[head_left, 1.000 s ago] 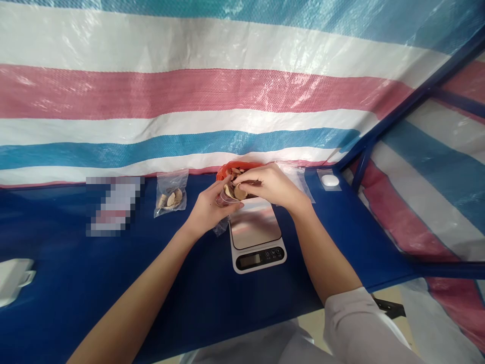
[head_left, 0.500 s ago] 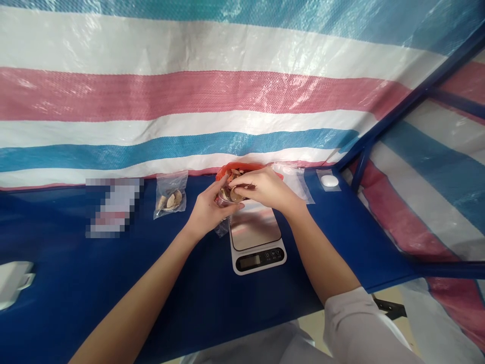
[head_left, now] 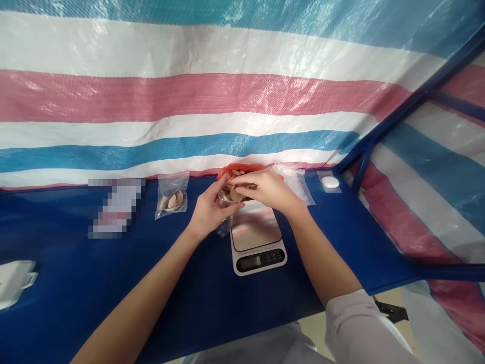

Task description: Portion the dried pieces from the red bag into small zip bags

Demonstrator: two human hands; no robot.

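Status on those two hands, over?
Left grip holding clear cup. Right grip at its mouth, touching brown slice, exact hold unclear. Scale nearer, red bag behind.

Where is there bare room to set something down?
Bare blue table shows between the scale and the near table edge, between white case and left forearm, and right of the right forearm, in front of the white disc. It's crowded at the scale's far end: left hand, right hand, clear container, red bag.

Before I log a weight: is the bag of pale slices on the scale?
No, the bag of pale slices lies on the blue table, left of the scale.
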